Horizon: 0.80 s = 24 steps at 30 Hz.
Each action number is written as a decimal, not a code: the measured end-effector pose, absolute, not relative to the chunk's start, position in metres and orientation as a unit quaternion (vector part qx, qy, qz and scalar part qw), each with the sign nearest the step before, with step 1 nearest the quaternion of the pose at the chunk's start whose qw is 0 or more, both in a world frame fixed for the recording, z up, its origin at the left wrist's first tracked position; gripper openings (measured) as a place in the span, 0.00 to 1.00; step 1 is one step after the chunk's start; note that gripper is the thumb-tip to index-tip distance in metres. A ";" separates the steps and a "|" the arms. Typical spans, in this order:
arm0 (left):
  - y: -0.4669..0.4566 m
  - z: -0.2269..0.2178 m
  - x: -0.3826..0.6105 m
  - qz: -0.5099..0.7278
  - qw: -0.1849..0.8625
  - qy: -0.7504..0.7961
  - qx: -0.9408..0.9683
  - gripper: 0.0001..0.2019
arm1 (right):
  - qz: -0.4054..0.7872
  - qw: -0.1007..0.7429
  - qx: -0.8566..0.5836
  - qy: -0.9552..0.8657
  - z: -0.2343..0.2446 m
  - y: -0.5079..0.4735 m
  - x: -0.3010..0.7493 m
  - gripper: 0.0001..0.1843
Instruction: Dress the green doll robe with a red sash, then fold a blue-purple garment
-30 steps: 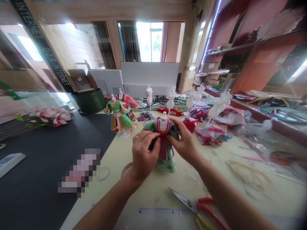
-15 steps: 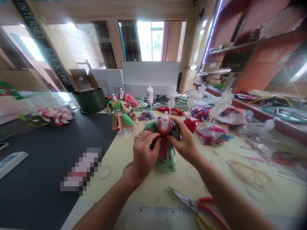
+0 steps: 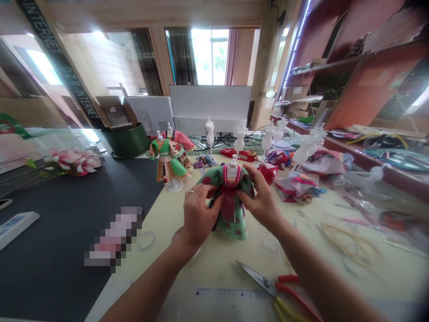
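Note:
A small doll dress (image 3: 235, 223), green with a dark red front panel and a pink beaded collar, stands upright on a white mini mannequin (image 3: 233, 164) in front of me. My left hand (image 3: 201, 212) pinches the dress at its left side near the waist, thumb and fingertips together on the cloth. On the other side my right hand (image 3: 261, 197) grips the green sleeve and side, fingers behind and thumb in front at the waist. The back of the dress is hidden.
Scissors (image 3: 264, 284) with red and yellow handles lie by a clear ruler (image 3: 231, 294) near my right forearm. Behind stand a dressed mannequin (image 3: 166, 163) and several bare ones (image 3: 240, 136). Fabric scraps (image 3: 300, 185) lie at right, pink flowers (image 3: 73, 161) at left.
My left hand has drawn back slightly to the left from the centre of the waist. The right thumb has shifted a little right, and more of the red waist shows.

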<state>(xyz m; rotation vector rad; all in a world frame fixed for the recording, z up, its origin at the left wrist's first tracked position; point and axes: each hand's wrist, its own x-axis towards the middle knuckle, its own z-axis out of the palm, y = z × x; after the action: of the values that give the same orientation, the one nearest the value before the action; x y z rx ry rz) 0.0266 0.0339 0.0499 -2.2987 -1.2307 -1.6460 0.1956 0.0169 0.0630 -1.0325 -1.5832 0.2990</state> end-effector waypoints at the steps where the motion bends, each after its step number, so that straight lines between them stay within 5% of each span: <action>1: 0.034 0.048 0.027 -0.532 0.028 -0.400 -0.746 0.06 | 0.130 0.573 -0.443 -0.677 0.061 0.017 0.196 0.35; 11: 0.034 0.041 0.020 -0.524 -0.025 -0.412 -0.745 0.05 | 0.060 0.574 -0.467 -0.670 0.051 0.009 0.197 0.33; 15: 0.024 0.034 0.011 -0.504 -0.120 -0.428 -0.741 0.06 | -0.053 0.630 -0.452 -0.629 0.041 -0.016 0.197 0.22; 19: 0.021 0.024 0.011 -0.460 -0.256 -0.445 -0.725 0.09 | 0.095 0.558 -0.498 -0.657 0.021 -0.032 0.193 0.09; 24: 0.027 0.023 0.016 -0.426 -0.393 -0.441 -0.685 0.10 | 0.234 0.507 -0.553 -0.618 0.004 -0.028 0.185 0.12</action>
<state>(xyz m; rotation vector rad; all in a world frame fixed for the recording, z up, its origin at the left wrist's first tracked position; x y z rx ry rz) 0.0164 0.0269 0.0233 -2.9416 -1.8938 -1.8311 0.1853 -0.0281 0.0043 -1.3329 -1.4900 0.5643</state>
